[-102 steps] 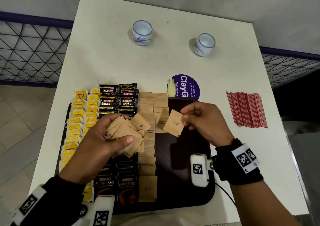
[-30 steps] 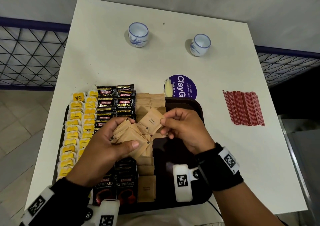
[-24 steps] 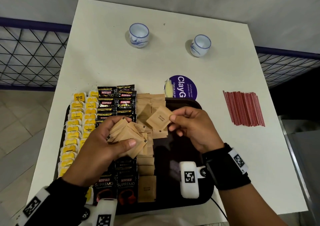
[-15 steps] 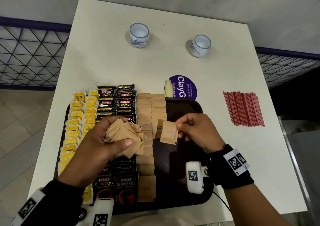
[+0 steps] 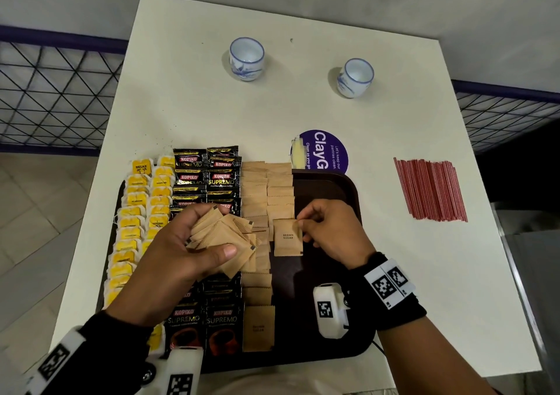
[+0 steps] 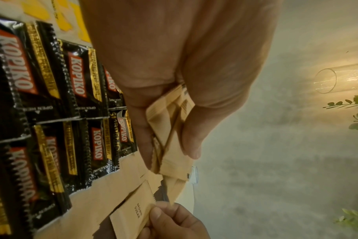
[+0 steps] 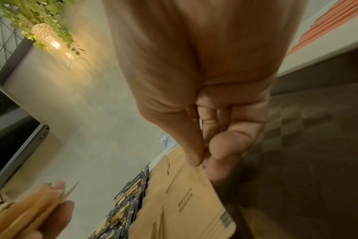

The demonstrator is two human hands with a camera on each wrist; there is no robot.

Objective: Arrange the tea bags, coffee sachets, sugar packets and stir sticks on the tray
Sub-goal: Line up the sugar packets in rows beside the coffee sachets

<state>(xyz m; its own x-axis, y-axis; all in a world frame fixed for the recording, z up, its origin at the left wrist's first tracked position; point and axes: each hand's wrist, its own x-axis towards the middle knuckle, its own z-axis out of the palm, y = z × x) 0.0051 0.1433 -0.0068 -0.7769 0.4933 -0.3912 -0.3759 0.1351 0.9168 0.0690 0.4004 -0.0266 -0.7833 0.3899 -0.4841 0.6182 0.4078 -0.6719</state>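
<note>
Brown sugar packet (image 5: 288, 237) is pinched by its edge in the right hand (image 5: 331, 231), just above the bare part of the dark tray (image 5: 330, 188), at the near end of the second sugar column, probably so it can overlap the packets there. Left hand (image 5: 181, 258) clutches a fanned bundle of sugar packets (image 5: 222, 237) (a ready supply, I judge) over the Kopiko coffee sachets (image 5: 207, 176). Red stir sticks (image 5: 430, 190) lie on the white surface (image 5: 303, 106) near its right edge, not yet on the tray.

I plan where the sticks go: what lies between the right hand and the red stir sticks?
In the head view, only the tray's dark rim and bare white table separate the right hand from the red stir sticks.
</note>
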